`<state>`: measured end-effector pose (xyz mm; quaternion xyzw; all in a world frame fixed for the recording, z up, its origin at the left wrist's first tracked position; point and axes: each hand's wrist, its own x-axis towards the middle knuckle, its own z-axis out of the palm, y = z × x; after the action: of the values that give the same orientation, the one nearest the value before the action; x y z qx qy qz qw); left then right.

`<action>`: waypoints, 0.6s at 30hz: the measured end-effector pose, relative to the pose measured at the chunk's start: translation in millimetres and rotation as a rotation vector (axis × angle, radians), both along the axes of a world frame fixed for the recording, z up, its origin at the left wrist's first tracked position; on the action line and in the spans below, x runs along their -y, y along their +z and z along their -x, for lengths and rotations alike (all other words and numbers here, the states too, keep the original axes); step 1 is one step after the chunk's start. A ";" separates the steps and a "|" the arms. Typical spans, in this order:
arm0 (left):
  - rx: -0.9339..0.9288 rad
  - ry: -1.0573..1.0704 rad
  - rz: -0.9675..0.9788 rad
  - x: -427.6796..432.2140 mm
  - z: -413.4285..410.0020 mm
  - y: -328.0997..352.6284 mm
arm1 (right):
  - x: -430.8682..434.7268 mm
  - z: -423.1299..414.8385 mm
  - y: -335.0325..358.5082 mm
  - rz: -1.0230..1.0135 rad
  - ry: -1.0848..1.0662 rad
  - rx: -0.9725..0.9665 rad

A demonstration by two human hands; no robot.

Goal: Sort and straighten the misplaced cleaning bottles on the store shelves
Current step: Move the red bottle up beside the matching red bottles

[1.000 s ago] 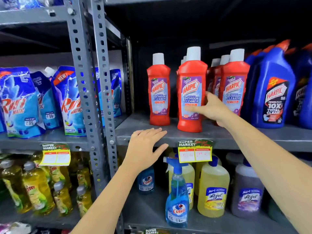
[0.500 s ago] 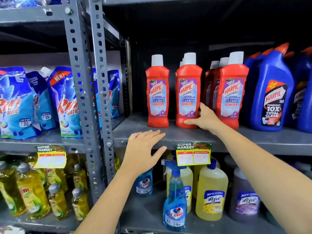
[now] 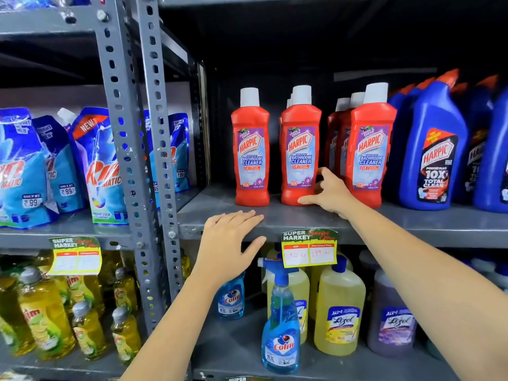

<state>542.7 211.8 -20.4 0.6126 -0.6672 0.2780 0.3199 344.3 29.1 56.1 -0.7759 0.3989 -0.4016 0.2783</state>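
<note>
Red Harpic bathroom cleaner bottles stand upright on the grey middle shelf [image 3: 275, 218]. One red bottle [image 3: 250, 149] stands alone at the left. The middle red bottle [image 3: 300, 149] has others behind it. A third row of red bottles [image 3: 369, 149] stands at the right. My right hand [image 3: 328, 192] grips the middle bottle's lower right side, thumb at its base. My left hand [image 3: 229, 243] lies flat on the shelf's front edge and holds nothing.
Blue Harpic toilet cleaner bottles [image 3: 434, 149] fill the shelf's right end. Below stand a blue Colin spray bottle [image 3: 280, 336], yellow Lizol bottles [image 3: 341, 312] and a purple one [image 3: 393, 320]. Left of the grey perforated upright [image 3: 154, 160] are Rin pouches [image 3: 101, 166] and yellow Vim bottles [image 3: 44, 312]. A price tag [image 3: 309, 248] hangs from the edge.
My right hand has slid the middle red bottle back from the shelf's front into line with the others and moved down to its base. My left hand has stayed on the edge.
</note>
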 end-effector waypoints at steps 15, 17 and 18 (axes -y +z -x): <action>0.007 -0.005 0.017 -1.9 1.7 -0.5 | -0.2 0.1 -0.9 -0.030 0.047 -0.051; 0.012 -0.002 0.018 -2.0 1.2 -0.4 | -1.7 0.2 -0.8 -0.022 0.038 -0.054; 0.015 0.000 0.018 -1.7 1.2 -0.4 | -2.0 0.5 -0.8 -0.025 0.033 -0.058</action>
<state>541.5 213.6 -20.7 0.6078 -0.6670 0.2884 0.3203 343.8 31.0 55.3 -0.7902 0.3989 -0.3694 0.2829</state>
